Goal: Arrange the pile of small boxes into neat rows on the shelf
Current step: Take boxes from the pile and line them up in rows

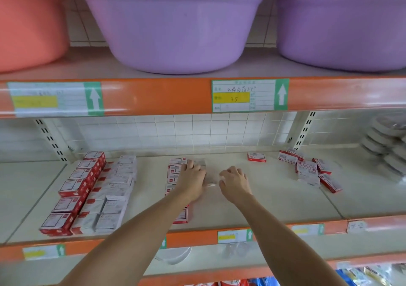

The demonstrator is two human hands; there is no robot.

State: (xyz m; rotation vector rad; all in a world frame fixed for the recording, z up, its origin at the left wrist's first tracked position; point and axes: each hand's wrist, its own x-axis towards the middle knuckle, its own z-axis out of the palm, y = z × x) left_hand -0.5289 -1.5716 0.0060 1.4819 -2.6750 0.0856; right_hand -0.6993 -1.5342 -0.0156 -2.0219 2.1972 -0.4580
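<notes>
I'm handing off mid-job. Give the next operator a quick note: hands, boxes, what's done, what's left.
Left hand: palm down on the middle column of small red-and-white cardboard boxes, squaring it.
Right hand: hovering open beside it, empty.
Done: the neat rows of matching boxes at the left of the cream shelf.
Left: the loose pile at right and the single box near the back wall still need lining up.
</notes>
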